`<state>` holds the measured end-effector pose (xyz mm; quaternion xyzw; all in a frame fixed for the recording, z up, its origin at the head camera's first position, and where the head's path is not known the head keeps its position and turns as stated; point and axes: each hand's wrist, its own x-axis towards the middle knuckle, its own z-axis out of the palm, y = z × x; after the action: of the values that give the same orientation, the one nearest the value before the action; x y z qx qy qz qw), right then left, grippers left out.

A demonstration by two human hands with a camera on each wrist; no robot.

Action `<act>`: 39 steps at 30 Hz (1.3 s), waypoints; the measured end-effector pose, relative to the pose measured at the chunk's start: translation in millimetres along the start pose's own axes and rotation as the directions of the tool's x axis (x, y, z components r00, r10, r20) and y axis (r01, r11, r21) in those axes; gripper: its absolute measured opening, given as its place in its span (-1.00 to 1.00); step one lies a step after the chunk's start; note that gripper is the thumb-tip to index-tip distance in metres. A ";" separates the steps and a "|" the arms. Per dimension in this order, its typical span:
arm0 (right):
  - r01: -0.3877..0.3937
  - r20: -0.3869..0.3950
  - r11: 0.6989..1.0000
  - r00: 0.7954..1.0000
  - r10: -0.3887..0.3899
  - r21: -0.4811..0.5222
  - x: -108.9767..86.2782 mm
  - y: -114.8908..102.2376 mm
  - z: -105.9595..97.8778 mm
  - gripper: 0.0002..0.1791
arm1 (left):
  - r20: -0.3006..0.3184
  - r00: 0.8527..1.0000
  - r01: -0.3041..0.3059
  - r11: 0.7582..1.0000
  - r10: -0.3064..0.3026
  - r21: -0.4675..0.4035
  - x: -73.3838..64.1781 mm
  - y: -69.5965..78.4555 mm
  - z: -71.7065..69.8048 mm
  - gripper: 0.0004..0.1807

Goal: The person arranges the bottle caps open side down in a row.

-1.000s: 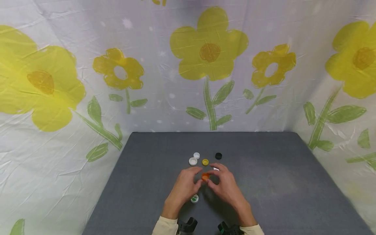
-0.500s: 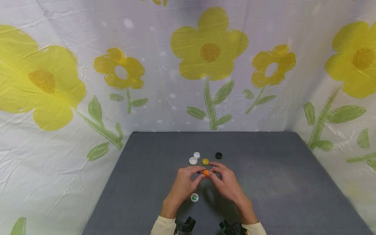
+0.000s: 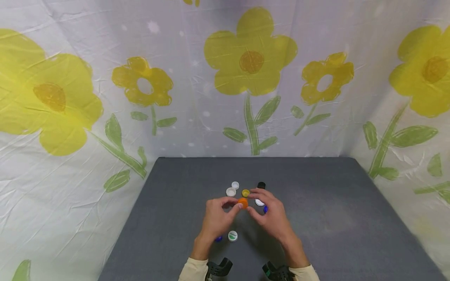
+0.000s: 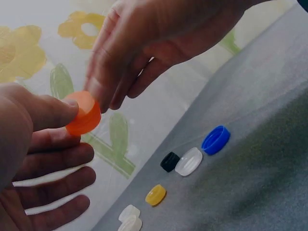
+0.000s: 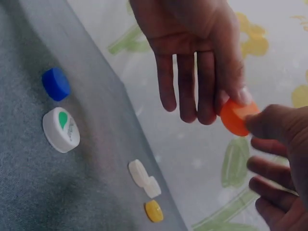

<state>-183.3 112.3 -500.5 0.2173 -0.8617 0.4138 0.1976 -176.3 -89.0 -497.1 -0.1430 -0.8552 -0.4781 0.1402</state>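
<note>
An orange bottle cap (image 3: 243, 203) is pinched between the thumb and index finger of my left hand (image 3: 214, 219), held up above the table. In the left wrist view the left hand's other fingers (image 4: 62, 180) are spread below the cap. My right hand (image 3: 273, 214) is just to the right of the cap, thumb and fingers parted. Its thumb (image 5: 264, 122) overlaps the cap's edge in the right wrist view. Beyond the hands lies a yellow cap (image 3: 245, 193), and beside the right hand are a white cap (image 3: 259, 202) and a partly hidden blue cap (image 3: 265, 209).
Two white caps (image 3: 231, 192) lie at the back left of the group, with a black cap (image 3: 261, 185) at its back right. Nearer the body are a white cap with a green mark (image 3: 233, 236) and another blue cap (image 3: 218, 238). Everything rests on a grey table (image 3: 323, 234).
The orange cap has been tilted and moved slightly away from the body and left. Half a second ago both hands were at it; now the right fingers have spread and the left hand holds it.
</note>
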 end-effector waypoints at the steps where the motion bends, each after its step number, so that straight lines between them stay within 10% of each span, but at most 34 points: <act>1: 0.030 -0.004 1.000 1.000 -0.030 -0.003 -0.1 0.2 0.4 -0.59 | -0.002 1.000 0.020 1.000 -0.020 -0.004 -0.1 0.0 -0.3 -0.78; 13: 0.086 -0.002 0.996 0.996 -0.086 -0.010 -2.4 -0.3 5.3 -0.62 | 0.054 0.993 0.108 0.994 -0.108 0.000 -0.7 -1.0 -2.4 -0.71; 28: 0.073 0.004 0.996 0.997 -0.073 -0.052 -4.1 3.0 -0.4 -0.68 | 0.147 0.986 -0.093 0.993 0.081 0.077 1.3 -1.3 -1.0 -0.66; 39: 0.031 0.191 0.992 0.982 -0.006 -0.125 -6.5 2.0 -14.1 -0.75 | 0.261 0.957 -0.191 0.956 0.130 0.222 2.3 0.4 2.6 -0.75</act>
<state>-176.7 126.1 -497.0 0.2509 -0.8992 0.3333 0.1317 -178.6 -86.3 -497.2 -0.2516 -0.9036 -0.3349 0.0895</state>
